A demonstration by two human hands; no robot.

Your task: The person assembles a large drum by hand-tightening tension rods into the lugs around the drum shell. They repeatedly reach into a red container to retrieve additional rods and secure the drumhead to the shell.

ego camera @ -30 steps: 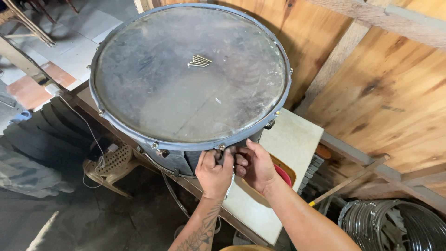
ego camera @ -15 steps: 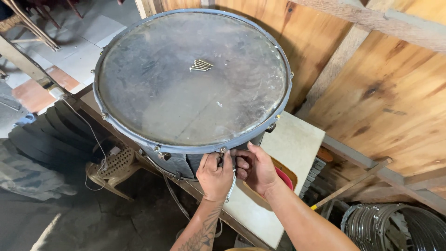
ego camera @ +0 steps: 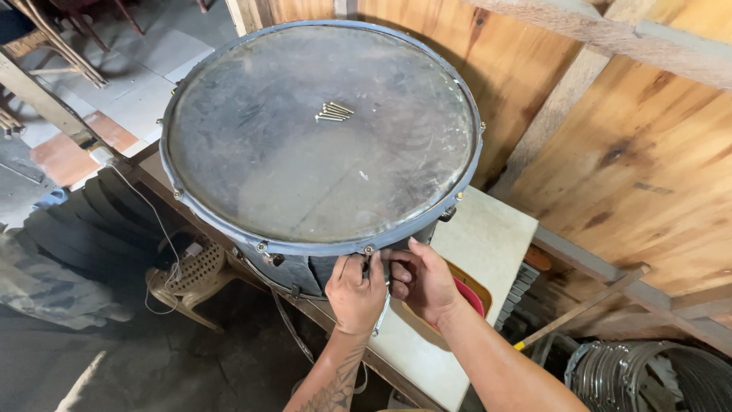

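A large drum (ego camera: 305,175) with a worn grey skin and a blue-grey metal hoop lies flat on a pale tabletop (ego camera: 488,236). Several loose metal screws (ego camera: 333,112) rest on the skin near its far side. My left hand (ego camera: 357,288) and my right hand (ego camera: 422,281) are pressed together at the drum's near rim, fingers curled around a tension rod and its lug (ego camera: 375,267) on the shell's side. A thin silvery tool hangs below my left hand. What sits between the fingers is mostly hidden.
Wooden plank walls (ego camera: 625,152) stand behind and to the right. A beige plastic stool (ego camera: 187,271) and a white cable sit on the dark floor at left. Stacked metal hoops (ego camera: 648,378) lie at lower right. A red and orange object (ego camera: 473,294) shows under my right hand.
The view has shifted slightly; both hands stay at the same lug on the near rim, with small finger movements only.
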